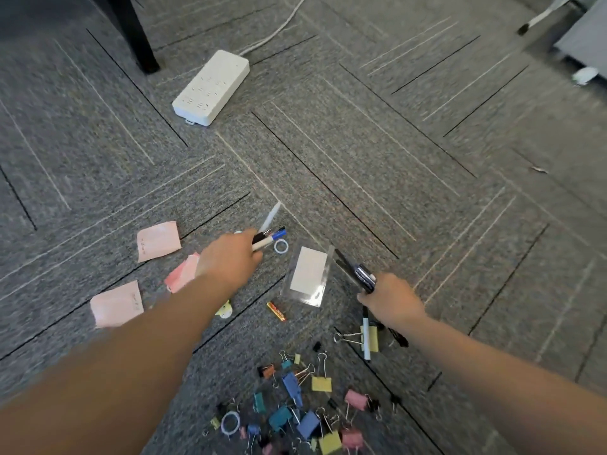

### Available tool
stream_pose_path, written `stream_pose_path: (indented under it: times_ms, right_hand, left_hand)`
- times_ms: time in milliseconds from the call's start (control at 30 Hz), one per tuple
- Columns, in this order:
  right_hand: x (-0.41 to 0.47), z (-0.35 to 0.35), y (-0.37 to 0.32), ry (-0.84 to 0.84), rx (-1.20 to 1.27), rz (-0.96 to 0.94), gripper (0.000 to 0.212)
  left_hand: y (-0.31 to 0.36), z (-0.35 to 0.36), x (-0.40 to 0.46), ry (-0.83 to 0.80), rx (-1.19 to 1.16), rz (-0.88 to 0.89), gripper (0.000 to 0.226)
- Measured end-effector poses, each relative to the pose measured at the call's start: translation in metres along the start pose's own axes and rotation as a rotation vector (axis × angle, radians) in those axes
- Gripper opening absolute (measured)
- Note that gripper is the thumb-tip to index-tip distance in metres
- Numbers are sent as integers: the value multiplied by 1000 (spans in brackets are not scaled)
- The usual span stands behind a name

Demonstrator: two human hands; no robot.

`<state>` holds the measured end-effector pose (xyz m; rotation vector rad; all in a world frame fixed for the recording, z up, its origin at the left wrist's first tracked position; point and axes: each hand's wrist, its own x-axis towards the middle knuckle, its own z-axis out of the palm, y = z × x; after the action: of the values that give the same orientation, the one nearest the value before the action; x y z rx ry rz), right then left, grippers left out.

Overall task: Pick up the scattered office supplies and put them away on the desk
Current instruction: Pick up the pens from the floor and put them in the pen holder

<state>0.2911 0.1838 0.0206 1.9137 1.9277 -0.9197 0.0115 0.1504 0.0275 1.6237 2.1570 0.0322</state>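
Office supplies lie scattered on grey carpet. My left hand (230, 257) is closed around a bundle of pens (269, 233) whose tips stick out past my fingers. In my right hand (391, 298) I grip several dark pens (356, 272) pointing up and to the left. Between my hands lies a clear badge holder (307, 277) with a white card inside. A small tape ring (281, 246) sits beside the left-hand pens. Pink sticky notes (158, 240) lie at the left. A red-and-gold battery (276, 311) rests below the badge holder. Several coloured binder clips (292, 408) are heaped near the bottom edge.
A white power strip (212, 87) with its cable lies farther off, next to a black desk leg (134, 34). A chair base with a caster (584, 75) stands at the upper right. A white marker (365, 336) and a yellow clip (369, 338) lie under my right wrist.
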Motion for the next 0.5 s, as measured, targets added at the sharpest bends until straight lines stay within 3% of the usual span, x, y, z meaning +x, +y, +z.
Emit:
stream_pose_path:
  times_ms: [167,400,500]
  right_hand:
    - [-10,20,5,-7,125,88,37]
    - [-16,25,4,-47,133,74,10]
    - [-22,27,3,-51,170,38,22]
  left_hand:
    - [25,19,-16,-52,-86,79,24]
    - [33,32,-41,-129,24,120,19]
    - [34,34,-48,-159,61,135,24]
